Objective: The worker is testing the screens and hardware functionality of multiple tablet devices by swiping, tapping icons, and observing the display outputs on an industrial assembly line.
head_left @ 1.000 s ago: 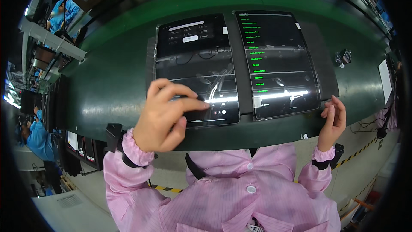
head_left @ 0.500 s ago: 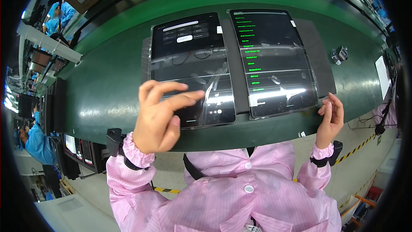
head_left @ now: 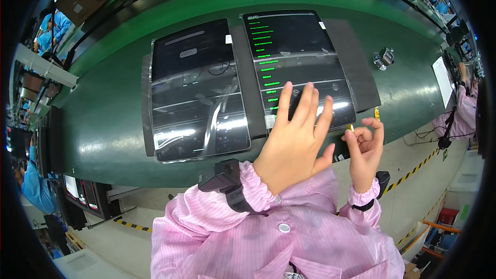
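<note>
Two large black tablets lie side by side on dark mats on the green table. The left tablet (head_left: 194, 90) has a nearly dark screen with faint grey shapes under clear film. Lines of green text run down the lit screen of the right tablet (head_left: 289, 31). My left hand (head_left: 294, 147) is open, fingers spread over the right tablet's lower part; I cannot tell whether they touch the glass. Beside that tablet's lower right corner, my right hand (head_left: 364, 150) has curled fingers, with a small gold-yellow piece (head_left: 351, 127) at the thumb tip.
A small round metal device (head_left: 384, 59) stands right of the tablets. A white sheet (head_left: 442, 81) lies at the table's right end. The dark mat (head_left: 356, 62) extends past the right tablet. Other people in blue work at the far left; another person in pink (head_left: 462, 106) is at the right.
My left hand has moved right, from the left tablet to the right one. The left screen has dimmed and its menu faded. A gold-yellow piece now shows at my right hand. The view has shifted.
</note>
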`<state>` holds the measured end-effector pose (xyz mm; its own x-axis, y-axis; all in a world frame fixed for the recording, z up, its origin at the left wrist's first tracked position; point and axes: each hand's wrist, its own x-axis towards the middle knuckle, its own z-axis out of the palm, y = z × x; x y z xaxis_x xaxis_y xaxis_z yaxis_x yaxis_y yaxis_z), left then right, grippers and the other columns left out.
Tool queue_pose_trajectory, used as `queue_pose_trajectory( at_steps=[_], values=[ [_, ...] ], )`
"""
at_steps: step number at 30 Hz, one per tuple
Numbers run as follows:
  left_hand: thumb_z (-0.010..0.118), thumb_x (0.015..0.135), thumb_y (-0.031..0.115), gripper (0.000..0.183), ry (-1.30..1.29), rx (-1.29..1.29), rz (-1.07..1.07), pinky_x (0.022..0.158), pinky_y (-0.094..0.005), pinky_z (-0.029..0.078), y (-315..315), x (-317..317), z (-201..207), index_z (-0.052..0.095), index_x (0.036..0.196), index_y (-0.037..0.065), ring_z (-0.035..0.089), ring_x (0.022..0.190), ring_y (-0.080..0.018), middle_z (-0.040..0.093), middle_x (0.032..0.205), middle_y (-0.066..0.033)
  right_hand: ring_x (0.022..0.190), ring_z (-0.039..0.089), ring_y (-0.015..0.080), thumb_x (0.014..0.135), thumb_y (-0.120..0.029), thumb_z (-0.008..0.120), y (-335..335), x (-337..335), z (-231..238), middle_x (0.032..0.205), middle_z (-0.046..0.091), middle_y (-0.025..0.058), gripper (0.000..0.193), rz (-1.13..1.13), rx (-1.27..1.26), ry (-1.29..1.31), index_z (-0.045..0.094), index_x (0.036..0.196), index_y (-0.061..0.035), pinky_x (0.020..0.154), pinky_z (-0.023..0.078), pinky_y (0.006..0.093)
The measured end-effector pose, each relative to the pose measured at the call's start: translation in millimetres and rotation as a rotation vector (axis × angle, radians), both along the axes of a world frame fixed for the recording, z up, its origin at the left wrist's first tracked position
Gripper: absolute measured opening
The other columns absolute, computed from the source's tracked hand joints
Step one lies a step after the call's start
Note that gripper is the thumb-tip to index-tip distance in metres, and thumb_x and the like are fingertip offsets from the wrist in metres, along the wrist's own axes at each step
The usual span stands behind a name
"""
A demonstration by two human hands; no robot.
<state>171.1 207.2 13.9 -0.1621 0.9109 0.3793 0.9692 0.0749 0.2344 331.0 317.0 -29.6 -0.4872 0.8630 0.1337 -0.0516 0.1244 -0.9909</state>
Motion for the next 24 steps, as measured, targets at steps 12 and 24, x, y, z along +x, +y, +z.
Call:
queue_pose_trajectory(
  at_steps=[12,24],
  values=[
    [0.06,0.08,0.018,0.054,0.007,0.088,0.194,0.114,-0.0579,0.024,-38.1,-28.2,39.0,0.053,0.132,0.003,0.047,0.132,-0.036,0.058,0.13,-0.0157,0.079,0.061,0.0137,0.094,-0.003,0.062,102.6,48.8,14.5,0.086,0.067,0.0067,0.015,-0.272,0.668,-0.619,0.062,0.108,-0.0007,0.067,0.045,0.0279],
    [0.051,0.083,-0.001,0.042,0.095,0.123,0.522,0.112,-0.054,0.027,-132.1,-81.4,18.3,0.054,0.126,-0.001,0.047,0.131,-0.0352,0.059,0.13,-0.0106,0.089,0.059,0.0314,0.094,-0.012,0.059,131.8,-150.7,63.1,0.1,0.07,0.0118,0.026,0.441,1.247,-0.363,0.059,0.119,-0.0015,0.086,0.047,0.0372]
  ],
)
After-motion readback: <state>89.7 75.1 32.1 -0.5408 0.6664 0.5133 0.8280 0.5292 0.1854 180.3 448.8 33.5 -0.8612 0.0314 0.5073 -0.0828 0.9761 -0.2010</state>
